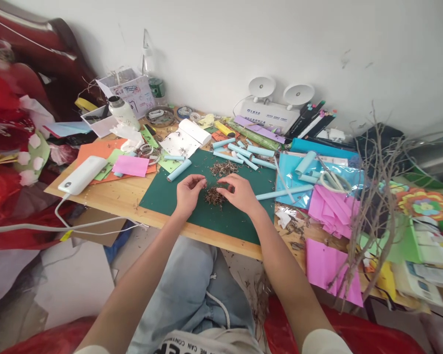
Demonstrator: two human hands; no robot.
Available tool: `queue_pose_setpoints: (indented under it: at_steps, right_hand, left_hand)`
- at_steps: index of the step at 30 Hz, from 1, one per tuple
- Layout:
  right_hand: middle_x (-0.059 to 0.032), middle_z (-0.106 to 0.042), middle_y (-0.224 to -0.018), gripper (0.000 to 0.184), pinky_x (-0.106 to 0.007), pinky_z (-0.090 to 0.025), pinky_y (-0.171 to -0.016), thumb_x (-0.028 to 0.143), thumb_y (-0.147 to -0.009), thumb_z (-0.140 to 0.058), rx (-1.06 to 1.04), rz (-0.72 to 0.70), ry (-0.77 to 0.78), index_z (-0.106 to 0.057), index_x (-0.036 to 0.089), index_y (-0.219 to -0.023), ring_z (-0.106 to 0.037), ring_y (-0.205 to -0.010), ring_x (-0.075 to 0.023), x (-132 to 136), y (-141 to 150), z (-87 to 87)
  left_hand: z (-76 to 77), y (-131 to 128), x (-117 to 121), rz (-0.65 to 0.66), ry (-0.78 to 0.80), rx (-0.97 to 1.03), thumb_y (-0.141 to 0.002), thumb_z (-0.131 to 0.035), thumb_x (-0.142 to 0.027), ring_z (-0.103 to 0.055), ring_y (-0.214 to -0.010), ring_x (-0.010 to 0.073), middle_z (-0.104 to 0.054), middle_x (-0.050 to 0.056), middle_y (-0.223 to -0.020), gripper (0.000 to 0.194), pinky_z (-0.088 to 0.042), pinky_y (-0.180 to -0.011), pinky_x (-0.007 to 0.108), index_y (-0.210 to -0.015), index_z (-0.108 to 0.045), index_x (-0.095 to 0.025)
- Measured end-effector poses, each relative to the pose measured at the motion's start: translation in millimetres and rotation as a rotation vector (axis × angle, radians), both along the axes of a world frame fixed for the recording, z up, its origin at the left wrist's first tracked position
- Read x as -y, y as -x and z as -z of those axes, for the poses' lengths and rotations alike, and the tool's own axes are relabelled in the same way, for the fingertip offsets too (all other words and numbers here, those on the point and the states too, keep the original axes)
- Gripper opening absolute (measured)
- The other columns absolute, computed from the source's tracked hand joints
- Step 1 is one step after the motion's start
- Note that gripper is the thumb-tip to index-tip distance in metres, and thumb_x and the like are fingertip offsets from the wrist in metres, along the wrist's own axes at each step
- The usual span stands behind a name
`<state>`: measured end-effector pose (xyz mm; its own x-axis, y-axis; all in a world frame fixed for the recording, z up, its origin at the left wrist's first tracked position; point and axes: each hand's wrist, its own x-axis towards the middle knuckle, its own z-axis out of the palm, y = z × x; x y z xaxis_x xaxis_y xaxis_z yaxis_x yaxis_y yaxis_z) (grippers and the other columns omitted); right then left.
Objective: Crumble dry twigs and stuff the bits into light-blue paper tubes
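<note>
My left hand is held above the dark green cutting mat, thumb and fingertips pinched together. Whatever lies in that pinch is too small to make out. Facing it from the right, my right hand curves over the edge of a small pile of broken brown twig bits. A narrow gap shows between its thumb and forefinger, and I see nothing held there. Just beyond both hands lies a second heap of twig bits. Several light blue paper tubes are scattered at the back of the mat.
A white power bank with a cable lies left on the wooden table. Behind it stand a white bottle and a roll of white paper. Pink crepe paper, scissors and tall bare branches crowd the right.
</note>
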<state>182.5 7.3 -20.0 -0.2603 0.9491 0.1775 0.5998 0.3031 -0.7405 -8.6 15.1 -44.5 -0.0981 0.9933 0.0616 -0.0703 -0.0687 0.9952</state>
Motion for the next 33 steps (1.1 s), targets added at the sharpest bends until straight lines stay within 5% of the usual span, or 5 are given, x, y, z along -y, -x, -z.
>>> queue_pose_setpoints:
  at_steps: [8, 15, 19, 25, 33]
  right_hand:
    - [-0.0047, -0.066, -0.094, 0.021, -0.028, -0.047, -0.073, 0.013, -0.085, -0.058, 0.007, -0.132, -0.050, -0.075, 0.021, -0.094, -0.061, -0.078, -0.0150, 5, 6, -4.5]
    - [-0.0058, -0.063, -0.110, 0.034, -0.028, -0.048, -0.065, 0.034, -0.085, -0.067, -0.016, -0.135, 0.004, -0.069, 0.027, -0.118, -0.058, -0.068, -0.0118, 7, 0, -10.7]
    - [-0.0052, -0.067, -0.096, 0.022, -0.030, -0.048, -0.073, 0.021, -0.082, -0.067, 0.155, -0.168, -0.020, -0.075, 0.025, -0.102, -0.063, -0.081, -0.0177, 7, 5, -3.4]
    - [-0.0061, -0.065, -0.114, 0.036, -0.031, -0.051, -0.074, 0.032, -0.082, -0.071, -0.055, -0.147, -0.084, -0.069, 0.028, -0.118, -0.063, -0.085, -0.0179, 7, 3, -10.3]
    - [-0.0045, -0.067, -0.098, 0.042, -0.029, -0.046, -0.063, 0.037, -0.076, -0.077, 0.099, -0.130, 0.012, -0.071, 0.025, -0.116, -0.053, -0.058, -0.0111, 2, -9, -6.3]
  left_hand:
    - [2.8, -5, 1, -0.007, -0.022, -0.036, -0.076, -0.073, -0.034, -0.062, -0.070, 0.0142, -0.068, 0.002, -0.076, 0.020, -0.050, -0.072, 0.028, -0.086, -0.069, -0.017]
    - [5.0, -3, -1, -0.040, -0.013, 0.016, -0.076, -0.074, -0.033, -0.062, -0.069, 0.0132, -0.068, 0.001, -0.076, 0.020, -0.050, -0.072, 0.027, -0.086, -0.069, -0.017]
    - [4.5, -2, -1, -0.033, -0.016, 0.000, -0.076, -0.073, -0.033, -0.061, -0.069, 0.0135, -0.067, 0.001, -0.075, 0.019, -0.049, -0.072, 0.028, -0.087, -0.069, -0.017]
    - [3.1, -3, 0, -0.020, -0.009, 0.009, -0.075, -0.074, -0.035, -0.062, -0.068, 0.0140, -0.068, 0.001, -0.074, 0.020, -0.050, -0.071, 0.028, -0.085, -0.070, -0.018]
    - [6.0, -3, 0, -0.013, -0.016, -0.001, -0.077, -0.073, -0.034, -0.061, -0.068, 0.0134, -0.067, 0.001, -0.075, 0.019, -0.050, -0.070, 0.027, -0.086, -0.069, -0.018]
